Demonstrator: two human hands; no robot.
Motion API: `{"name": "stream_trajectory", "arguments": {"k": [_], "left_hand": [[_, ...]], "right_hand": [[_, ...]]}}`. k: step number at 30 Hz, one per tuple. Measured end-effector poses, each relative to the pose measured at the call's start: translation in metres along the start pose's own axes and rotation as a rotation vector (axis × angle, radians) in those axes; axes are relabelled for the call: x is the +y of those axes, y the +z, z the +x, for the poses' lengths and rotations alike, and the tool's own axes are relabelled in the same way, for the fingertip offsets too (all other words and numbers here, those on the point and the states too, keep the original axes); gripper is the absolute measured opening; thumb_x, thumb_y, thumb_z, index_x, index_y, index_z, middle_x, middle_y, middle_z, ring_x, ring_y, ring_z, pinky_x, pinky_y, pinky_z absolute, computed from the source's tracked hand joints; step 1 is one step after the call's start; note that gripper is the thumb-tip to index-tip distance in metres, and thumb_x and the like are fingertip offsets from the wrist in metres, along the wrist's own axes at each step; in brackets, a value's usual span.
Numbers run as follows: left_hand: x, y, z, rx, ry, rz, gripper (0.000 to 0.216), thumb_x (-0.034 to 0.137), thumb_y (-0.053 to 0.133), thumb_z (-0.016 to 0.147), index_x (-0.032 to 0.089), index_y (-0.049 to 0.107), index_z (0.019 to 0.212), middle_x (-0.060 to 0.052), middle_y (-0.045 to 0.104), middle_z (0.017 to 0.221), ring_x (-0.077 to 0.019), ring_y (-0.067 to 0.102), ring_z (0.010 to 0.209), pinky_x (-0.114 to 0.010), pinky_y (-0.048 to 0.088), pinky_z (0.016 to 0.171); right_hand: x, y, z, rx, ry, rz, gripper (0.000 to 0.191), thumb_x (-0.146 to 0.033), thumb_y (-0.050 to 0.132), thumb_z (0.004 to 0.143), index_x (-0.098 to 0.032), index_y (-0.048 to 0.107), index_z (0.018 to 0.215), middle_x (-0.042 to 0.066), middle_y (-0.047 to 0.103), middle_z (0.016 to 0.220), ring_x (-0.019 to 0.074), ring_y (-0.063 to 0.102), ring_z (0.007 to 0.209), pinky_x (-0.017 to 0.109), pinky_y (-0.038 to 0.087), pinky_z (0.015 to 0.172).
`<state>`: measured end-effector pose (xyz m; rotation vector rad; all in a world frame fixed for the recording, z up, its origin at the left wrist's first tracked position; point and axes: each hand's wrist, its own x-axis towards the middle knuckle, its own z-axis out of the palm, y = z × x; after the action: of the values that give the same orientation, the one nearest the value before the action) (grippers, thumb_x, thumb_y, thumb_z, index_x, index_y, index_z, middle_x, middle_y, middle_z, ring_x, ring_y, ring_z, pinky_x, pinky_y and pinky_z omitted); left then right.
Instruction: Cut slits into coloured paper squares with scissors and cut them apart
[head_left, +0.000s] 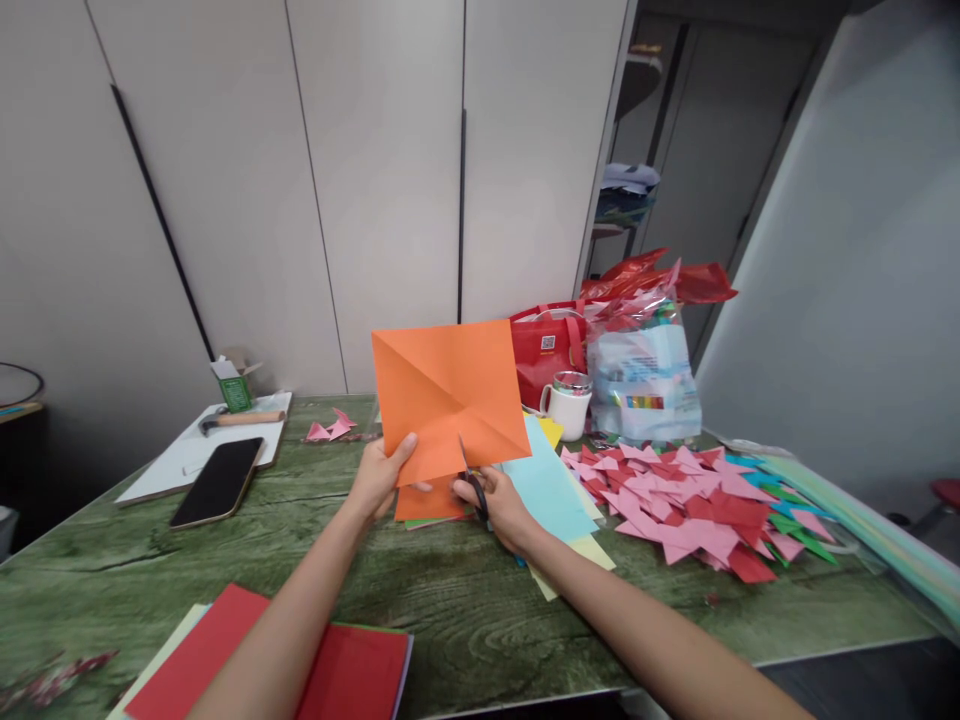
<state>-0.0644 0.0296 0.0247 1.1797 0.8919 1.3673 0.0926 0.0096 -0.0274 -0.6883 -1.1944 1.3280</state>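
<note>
My left hand (381,476) pinches the lower left edge of an orange paper square (448,395), holding it upright above the green table (420,600). The sheet shows diagonal crease lines. My right hand (495,503) grips a pair of scissors (469,478) whose blades point up into the sheet's bottom edge along a crease. Under my hands lie more sheets: light blue (551,490), yellow and orange.
A heap of pink, red and green paper triangles (697,505) covers the right side. A white mug (568,403), a red bag (546,350) and a plastic bag stand behind. A phone (219,480), a hammer and a clipboard lie left. Red sheets (337,670) sit near me.
</note>
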Motion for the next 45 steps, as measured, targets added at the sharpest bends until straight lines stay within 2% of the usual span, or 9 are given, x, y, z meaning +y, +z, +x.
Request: {"name": "stream_trajectory", "arguments": {"k": [18, 33, 45], "left_hand": [[-0.0016, 0.0017, 0.0008, 0.021, 0.027, 0.016, 0.029, 0.031, 0.066, 0.062, 0.009, 0.06, 0.079, -0.008, 0.067, 0.072, -0.0163, 0.06, 0.048, -0.025, 0.049, 0.036], [-0.0001, 0.0031, 0.0, 0.027, 0.033, 0.015, 0.031, 0.031, 0.066, 0.063, 0.007, 0.06, 0.083, -0.008, 0.066, 0.073, -0.016, 0.06, 0.049, -0.026, 0.05, 0.036], [-0.0004, 0.0034, -0.0001, 0.029, 0.043, 0.007, 0.029, 0.031, 0.067, 0.061, 0.008, 0.059, 0.076, -0.008, 0.066, 0.073, -0.0157, 0.059, 0.046, -0.025, 0.049, 0.035]], "right_hand": [[-0.0004, -0.001, 0.0007, 0.015, 0.0, -0.094, 0.037, -0.043, 0.068, 0.055, -0.017, 0.055, 0.077, 0.0, 0.057, 0.068, 0.0113, 0.051, 0.058, 0.023, 0.041, 0.056], [-0.0012, -0.0004, -0.0003, 0.033, -0.009, -0.155, 0.035, -0.044, 0.067, 0.057, -0.016, 0.052, 0.072, -0.002, 0.053, 0.059, 0.0108, 0.049, 0.053, 0.023, 0.041, 0.053], [0.0049, -0.0037, 0.0002, 0.021, -0.01, -0.142, 0.031, -0.04, 0.066, 0.06, -0.017, 0.05, 0.073, -0.003, 0.054, 0.056, 0.0104, 0.05, 0.049, 0.023, 0.039, 0.051]]}}
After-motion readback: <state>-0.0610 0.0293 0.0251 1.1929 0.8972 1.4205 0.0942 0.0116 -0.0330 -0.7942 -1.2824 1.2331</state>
